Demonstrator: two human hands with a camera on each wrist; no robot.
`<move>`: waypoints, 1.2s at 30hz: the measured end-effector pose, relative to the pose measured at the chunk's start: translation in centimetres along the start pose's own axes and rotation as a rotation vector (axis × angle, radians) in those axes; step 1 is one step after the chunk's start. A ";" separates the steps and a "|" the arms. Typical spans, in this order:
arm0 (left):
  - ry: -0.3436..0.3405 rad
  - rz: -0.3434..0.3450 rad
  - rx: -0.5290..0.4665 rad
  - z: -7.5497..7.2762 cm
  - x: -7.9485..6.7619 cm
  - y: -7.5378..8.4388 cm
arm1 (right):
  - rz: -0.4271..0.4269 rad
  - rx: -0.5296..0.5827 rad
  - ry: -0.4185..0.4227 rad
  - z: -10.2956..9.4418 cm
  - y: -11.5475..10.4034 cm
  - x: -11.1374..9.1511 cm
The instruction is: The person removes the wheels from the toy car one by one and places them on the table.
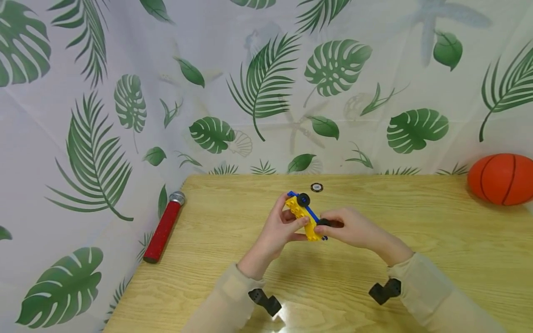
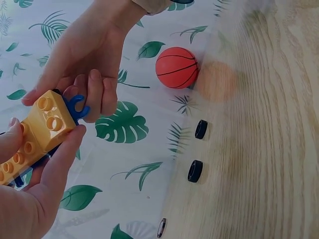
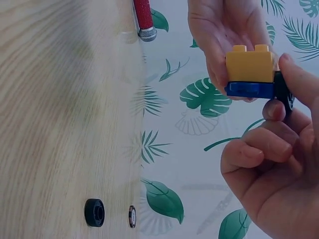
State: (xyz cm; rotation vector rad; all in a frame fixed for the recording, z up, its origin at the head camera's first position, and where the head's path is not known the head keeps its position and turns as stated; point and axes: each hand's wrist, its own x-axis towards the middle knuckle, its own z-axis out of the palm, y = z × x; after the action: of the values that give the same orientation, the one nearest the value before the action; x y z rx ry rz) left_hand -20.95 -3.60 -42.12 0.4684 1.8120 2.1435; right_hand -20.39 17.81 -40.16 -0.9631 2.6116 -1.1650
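Note:
A toy car (image 1: 300, 213) with a studded yellow block body on a blue base is raised over the table, tilted. My left hand (image 1: 275, 233) holds it by the yellow body, thumb on the studded side. One black wheel (image 1: 303, 200) sits on its far end. At the near end my right hand (image 1: 354, 227) pinches another black wheel (image 3: 283, 93) between thumb and finger, against the side of the blue base. A blue hook (image 2: 78, 107) sticks out from that end in the left wrist view.
Two loose black wheels, one nearer the ball (image 2: 201, 129) and one farther (image 2: 195, 171), stand on the wooden table (image 1: 208, 222). A poker chip (image 1: 317, 187) lies near the back edge. A red microphone (image 1: 164, 231) lies at the left edge, an orange-red ball (image 1: 501, 179) at the right back.

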 end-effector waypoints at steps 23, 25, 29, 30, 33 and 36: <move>0.104 -0.026 0.017 0.6 0.1 -0.3 | 0.027 -0.156 0.047 0.4 -0.2 0.1; 0.108 -0.026 0.015 0.6 0.2 -0.4 | 0.032 -0.161 0.052 0.5 -0.2 0.0; 0.118 -0.027 0.009 0.8 0.2 -0.5 | 0.043 -0.163 0.054 0.4 -0.4 -0.2; 0.121 -0.027 0.009 0.8 0.2 -0.5 | 0.045 -0.164 0.055 0.4 -0.5 -0.2; 0.128 -0.028 0.009 0.8 0.2 -0.5 | 0.050 -0.168 0.059 0.4 -0.6 -0.2; 0.135 -0.030 0.011 0.8 0.2 -0.5 | 0.060 -0.173 0.062 0.5 -0.5 -0.2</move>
State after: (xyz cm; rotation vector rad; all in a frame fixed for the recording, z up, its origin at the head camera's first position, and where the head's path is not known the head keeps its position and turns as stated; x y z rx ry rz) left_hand -20.76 -2.70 -42.44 0.3035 1.8896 2.1942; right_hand -19.77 17.37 -40.16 -0.8828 2.8081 -0.9841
